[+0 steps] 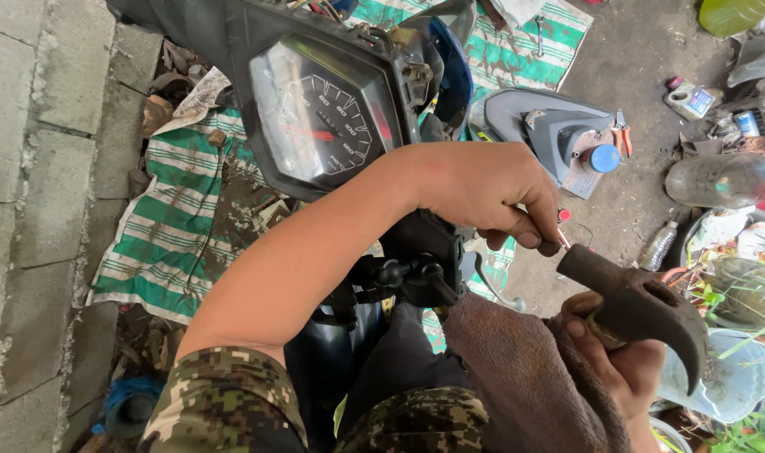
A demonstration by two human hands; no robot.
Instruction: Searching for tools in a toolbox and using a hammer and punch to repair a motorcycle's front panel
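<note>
My left hand (483, 193) reaches across a motorbike's handlebar, fingers closed on a thin tool with a red part (563, 220); most of the tool is hidden in the fist. Just below it sits the black handlebar switch housing (424, 260). My right hand (626, 369) grips a rusty claw hammer (642, 306) right under its head, which points toward the left fist and the thin tool. A brown cloth (516, 377) drapes over the bar between my arms. The speedometer (323, 117) is above my left forearm.
A green-and-white striped mat (172, 226) lies on the ground under the bike. A grey body panel with a blue cap (558, 134), red-handled pliers (621, 134), plastic bottles (718, 180) and a pale basin (735, 377) sit to the right. Concrete blocks (38, 168) line the left.
</note>
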